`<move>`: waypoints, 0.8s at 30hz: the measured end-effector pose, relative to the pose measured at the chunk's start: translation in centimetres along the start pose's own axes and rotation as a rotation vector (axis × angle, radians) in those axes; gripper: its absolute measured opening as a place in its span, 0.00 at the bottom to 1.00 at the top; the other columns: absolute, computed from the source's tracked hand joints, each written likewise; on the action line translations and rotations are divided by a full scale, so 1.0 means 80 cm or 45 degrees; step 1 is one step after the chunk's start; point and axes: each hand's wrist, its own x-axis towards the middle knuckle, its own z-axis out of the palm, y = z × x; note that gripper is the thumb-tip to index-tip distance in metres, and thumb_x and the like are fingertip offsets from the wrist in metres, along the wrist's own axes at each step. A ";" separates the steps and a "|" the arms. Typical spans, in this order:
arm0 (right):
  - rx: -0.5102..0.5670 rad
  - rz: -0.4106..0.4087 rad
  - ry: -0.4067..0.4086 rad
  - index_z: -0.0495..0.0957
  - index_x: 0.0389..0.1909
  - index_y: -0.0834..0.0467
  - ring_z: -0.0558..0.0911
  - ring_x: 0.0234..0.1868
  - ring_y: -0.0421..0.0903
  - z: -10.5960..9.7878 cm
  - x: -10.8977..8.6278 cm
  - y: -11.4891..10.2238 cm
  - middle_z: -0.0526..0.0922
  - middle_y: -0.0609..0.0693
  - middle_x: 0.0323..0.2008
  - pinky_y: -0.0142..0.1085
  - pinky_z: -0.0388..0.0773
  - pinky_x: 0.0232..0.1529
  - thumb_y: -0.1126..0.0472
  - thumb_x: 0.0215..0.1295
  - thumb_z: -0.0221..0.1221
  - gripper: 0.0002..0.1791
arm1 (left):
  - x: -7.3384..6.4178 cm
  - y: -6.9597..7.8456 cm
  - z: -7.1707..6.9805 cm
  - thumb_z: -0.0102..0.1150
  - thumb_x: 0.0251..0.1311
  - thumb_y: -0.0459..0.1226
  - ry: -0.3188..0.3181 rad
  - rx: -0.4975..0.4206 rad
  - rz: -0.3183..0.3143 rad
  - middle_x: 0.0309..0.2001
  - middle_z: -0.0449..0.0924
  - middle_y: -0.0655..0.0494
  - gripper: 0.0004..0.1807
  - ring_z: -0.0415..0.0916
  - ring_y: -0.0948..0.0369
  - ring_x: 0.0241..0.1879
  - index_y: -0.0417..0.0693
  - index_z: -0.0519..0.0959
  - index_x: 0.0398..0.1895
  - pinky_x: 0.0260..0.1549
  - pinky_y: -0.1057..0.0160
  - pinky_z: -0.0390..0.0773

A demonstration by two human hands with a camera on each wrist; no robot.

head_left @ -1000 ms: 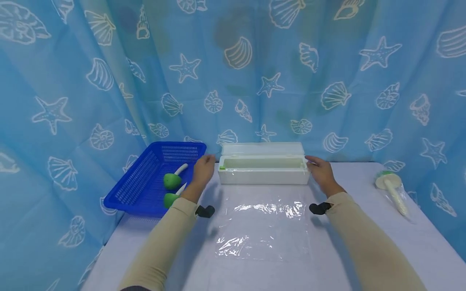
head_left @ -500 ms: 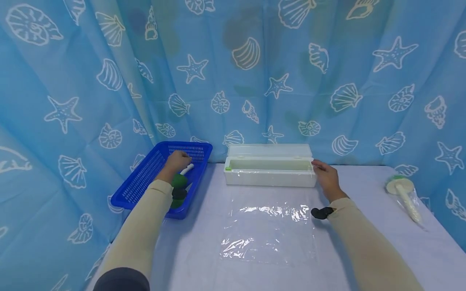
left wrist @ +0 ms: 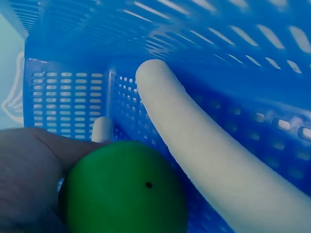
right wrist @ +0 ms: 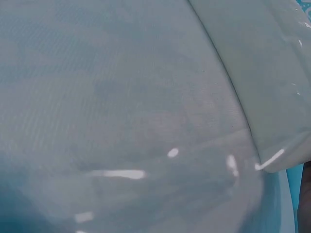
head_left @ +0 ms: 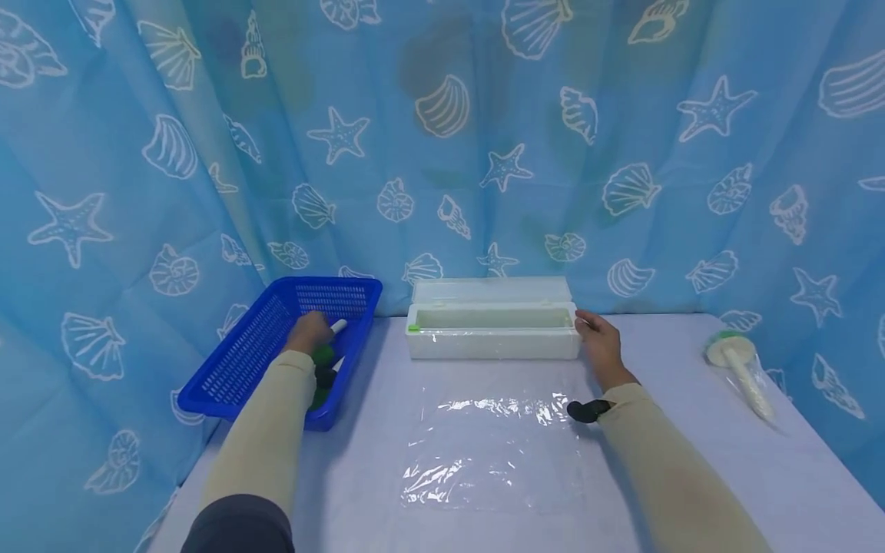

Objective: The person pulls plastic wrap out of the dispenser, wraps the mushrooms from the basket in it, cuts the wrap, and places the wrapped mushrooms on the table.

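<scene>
My left hand (head_left: pixel 309 332) reaches down into the blue basket (head_left: pixel 228 376). It holds a toy mushroom with a green cap (left wrist: pixel 126 189) near its white stem (left wrist: pixel 102 128); the fingertips are hidden. Beside it in the basket lies a second toy mushroom, whose long white stem (left wrist: pixel 194 141) shows large in the left wrist view. My right hand (head_left: pixel 603 346) touches the right end of a white cling film dispenser (head_left: pixel 492 346), its lid raised. A sheet of clear film (head_left: pixel 491 453) spreads from the box over the white tabletop.
At the right edge of the table (head_left: pixel 684 369) lies another toy mushroom (head_left: pixel 743 372), wrapped in clear film. A blue curtain with shell prints (head_left: pixel 442 177) hangs behind the table.
My left hand has gone from the dispenser's left end across into the basket and down onto a toy mushroom. The right hand has stayed at the dispenser's right end.
</scene>
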 end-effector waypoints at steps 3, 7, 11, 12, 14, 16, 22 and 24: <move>-0.038 -0.009 0.014 0.67 0.68 0.61 0.62 0.69 0.54 0.003 -0.002 0.000 0.65 0.58 0.69 0.47 0.60 0.66 0.55 0.77 0.47 0.24 | -0.002 -0.006 -0.001 0.56 0.63 0.31 -0.037 0.012 -0.019 0.35 0.79 0.44 0.08 0.75 0.49 0.35 0.35 0.80 0.41 0.36 0.53 0.77; -0.051 -0.021 0.035 0.67 0.68 0.61 0.61 0.70 0.54 0.005 -0.005 -0.001 0.64 0.58 0.69 0.47 0.59 0.67 0.55 0.77 0.47 0.24 | -0.010 -0.004 -0.006 0.55 0.62 0.30 -0.019 0.032 -0.001 0.40 0.79 0.41 0.10 0.76 0.46 0.39 0.35 0.79 0.45 0.43 0.48 0.77; -0.042 -0.007 0.016 0.66 0.69 0.61 0.60 0.70 0.54 0.005 -0.008 -0.002 0.64 0.58 0.69 0.46 0.59 0.67 0.55 0.77 0.47 0.24 | -0.022 0.006 -0.015 0.53 0.63 0.31 0.080 0.039 0.071 0.49 0.78 0.38 0.17 0.75 0.42 0.48 0.37 0.76 0.55 0.49 0.43 0.74; -0.046 -0.004 0.010 0.66 0.69 0.61 0.60 0.70 0.54 0.004 -0.008 -0.002 0.64 0.58 0.70 0.46 0.59 0.67 0.55 0.77 0.46 0.24 | -0.024 0.010 -0.019 0.53 0.63 0.30 0.113 0.044 0.104 0.51 0.77 0.38 0.19 0.75 0.42 0.49 0.37 0.75 0.57 0.49 0.43 0.74; -0.052 0.004 -0.008 0.64 0.70 0.61 0.60 0.71 0.54 0.003 -0.010 -0.004 0.62 0.58 0.70 0.47 0.59 0.67 0.55 0.78 0.45 0.25 | -0.027 0.020 -0.026 0.53 0.63 0.30 0.169 0.040 0.172 0.53 0.76 0.37 0.21 0.74 0.42 0.50 0.38 0.73 0.60 0.48 0.43 0.74; -0.065 0.014 -0.028 0.62 0.71 0.60 0.59 0.71 0.55 0.002 -0.011 -0.007 0.61 0.58 0.71 0.48 0.58 0.68 0.54 0.78 0.44 0.26 | -0.029 0.032 -0.032 0.53 0.62 0.30 0.220 0.038 0.251 0.53 0.76 0.37 0.22 0.74 0.42 0.49 0.39 0.73 0.61 0.47 0.43 0.75; -0.083 0.012 -0.060 0.61 0.71 0.60 0.58 0.72 0.55 0.002 -0.014 -0.012 0.60 0.59 0.71 0.49 0.56 0.68 0.54 0.79 0.43 0.26 | -0.052 0.073 -0.040 0.57 0.65 0.31 0.259 0.059 0.546 0.52 0.77 0.40 0.21 0.76 0.45 0.47 0.43 0.74 0.61 0.44 0.45 0.76; -0.083 0.010 -0.059 0.61 0.71 0.60 0.58 0.72 0.55 0.002 -0.013 -0.012 0.60 0.58 0.71 0.48 0.56 0.69 0.54 0.78 0.43 0.26 | -0.066 0.089 -0.038 0.58 0.65 0.31 0.236 0.064 0.624 0.51 0.77 0.41 0.20 0.76 0.46 0.46 0.44 0.75 0.61 0.44 0.46 0.77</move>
